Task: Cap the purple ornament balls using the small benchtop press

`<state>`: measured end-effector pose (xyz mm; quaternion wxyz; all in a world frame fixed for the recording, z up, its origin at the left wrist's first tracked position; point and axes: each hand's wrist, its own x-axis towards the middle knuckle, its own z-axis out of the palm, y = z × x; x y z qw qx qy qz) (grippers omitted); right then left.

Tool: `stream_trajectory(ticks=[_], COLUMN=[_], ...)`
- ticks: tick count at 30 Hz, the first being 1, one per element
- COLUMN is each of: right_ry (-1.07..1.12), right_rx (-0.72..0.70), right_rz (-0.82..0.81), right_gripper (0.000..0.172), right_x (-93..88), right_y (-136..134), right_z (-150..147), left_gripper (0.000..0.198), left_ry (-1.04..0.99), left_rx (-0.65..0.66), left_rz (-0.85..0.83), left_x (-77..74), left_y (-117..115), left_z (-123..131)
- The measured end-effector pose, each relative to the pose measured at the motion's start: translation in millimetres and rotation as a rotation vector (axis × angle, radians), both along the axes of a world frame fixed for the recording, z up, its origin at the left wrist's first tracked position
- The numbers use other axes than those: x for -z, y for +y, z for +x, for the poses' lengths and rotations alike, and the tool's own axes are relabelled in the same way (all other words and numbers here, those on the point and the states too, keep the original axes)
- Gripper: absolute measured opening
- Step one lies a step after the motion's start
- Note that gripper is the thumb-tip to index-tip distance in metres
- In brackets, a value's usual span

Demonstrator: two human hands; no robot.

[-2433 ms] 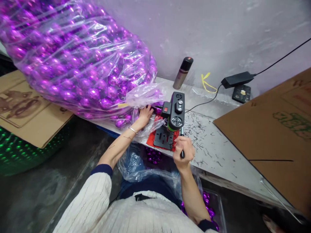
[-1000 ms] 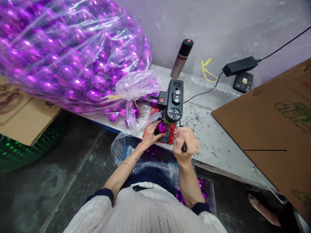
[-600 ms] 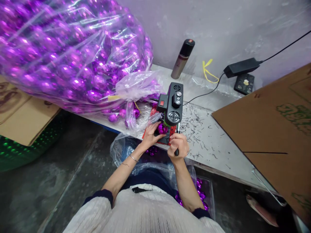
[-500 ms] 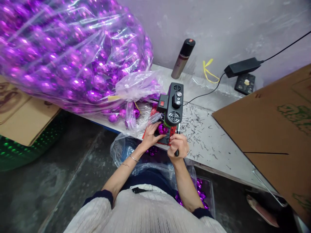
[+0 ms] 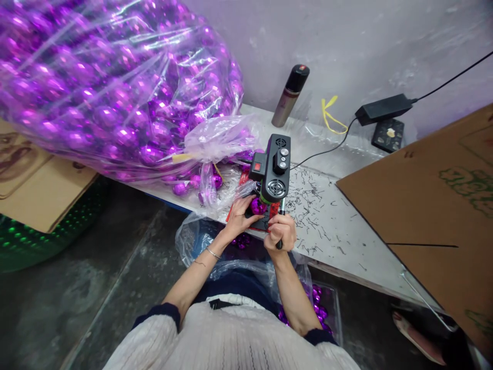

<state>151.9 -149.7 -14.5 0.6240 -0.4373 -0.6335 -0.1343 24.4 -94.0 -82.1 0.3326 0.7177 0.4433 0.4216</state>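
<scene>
A shiny purple ball ornament (image 5: 258, 206) sits under the head of a small black bench machine (image 5: 278, 165), which has a red switch and round vents. Thumb and fingers of my left hand (image 5: 239, 217) are wrapped round the ball's left and near sides. My right hand (image 5: 281, 231) is closed on the machine's lever handle (image 5: 279, 244), whose black tip shows below the fist. Beneath the ball, the machine's dark base (image 5: 261, 224) is partly hidden by my left hand and the ball.
A huge clear bag of purple balls (image 5: 115, 97) fills the left. Small dark wire bits (image 5: 310, 205) litter the white table (image 5: 346, 241). Behind stand a bottle (image 5: 289, 96) and a power adapter (image 5: 383, 109); a cardboard box (image 5: 431, 205) is at right. A plastic bag (image 5: 188, 241) hangs below the edge.
My right hand and the lever handle have shifted very slightly to the left. My left hand stays at the ball under the machine.
</scene>
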Motion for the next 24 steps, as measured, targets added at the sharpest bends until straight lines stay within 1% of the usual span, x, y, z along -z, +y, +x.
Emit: stream_trajectory(ticks=[4,8,10,12,15,17,19,20,22,24], right_ry=[0.028,-0.065,-0.055,0.012,0.082,0.108,0.11,0.102,0.077,0.059], right_rx=[-0.018,-0.024,-0.03,-0.025,0.0,-0.002,-0.008,-0.012,-0.017,-0.021], right_rz=[0.022,0.019,0.013,-0.014,-0.12,-0.175,-0.189,-0.187,-0.179,-0.171], right_gripper=[0.022,0.023,0.024,0.024,0.024,0.025,0.025,0.026,0.026,0.025], right_x=[-0.6,1.6,-2.5,-14.7,-44.8,-63.8,-74.4,-75.8,-72.2,-64.7], right_y=[2,3,2,1,-2,-3,-4,-4,-5,-6], right_z=[-1,0,0,0,-1,-1,-1,-1,-1,-1], left_gripper=[0.066,0.066,0.066,0.067,0.068,0.068,0.068,0.068,0.07,0.073], left_ry=[-0.007,-0.014,-0.012,-0.011,-0.019,-0.016,0.008,0.028,0.081,0.122], left_rx=[0.006,0.026,0.03,0.031,0.02,-0.017,-0.045,-0.041,0.012,0.067], left_rz=[0.006,0.02,0.014,0.005,0.014,0.046,0.104,0.136,0.181,0.19], left_x=[0.4,-0.1,-0.7,-1.6,-3.2,-3.4,-2.1,-0.9,1.9,2.2], left_y=[1,2,4,5,2,-10,-31,-44,-69,-86], left_z=[0,-1,-1,1,1,-3,-12,-17,-29,-38])
